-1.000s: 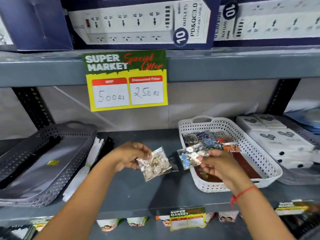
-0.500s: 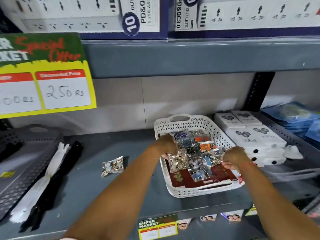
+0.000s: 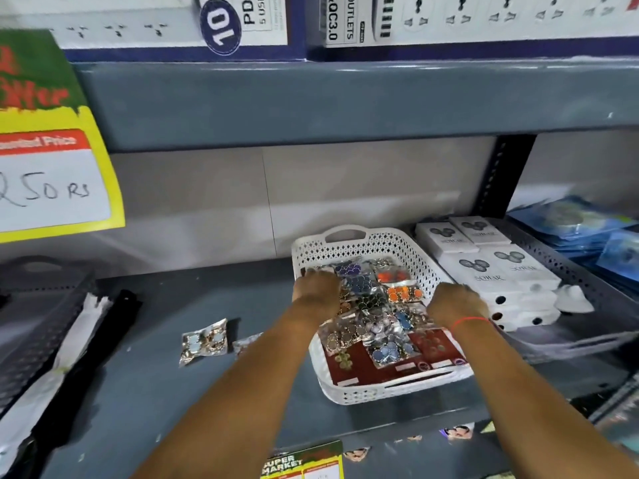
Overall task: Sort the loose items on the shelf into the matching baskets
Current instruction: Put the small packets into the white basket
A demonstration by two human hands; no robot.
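A white perforated basket stands on the grey shelf and holds several clear packets of coloured jewellery on dark red cards. My left hand reaches into the basket's far left side, on top of the packets. My right hand, with a red thread at the wrist, is over the basket's right wall. Both hands show their backs and the fingers are hidden. A loose packet of gold pieces lies on the shelf left of the basket. A second loose packet peeks out beside my left forearm.
A dark grey basket sits at the far left, with long white and black strips beside it. White boxes fill a grey basket on the right. The upper shelf edge and a yellow price sign hang overhead.
Both hands carried their packets from over the open shelf into the white basket, then moved toward its back. The packets now lie in the basket. The view has shifted right.
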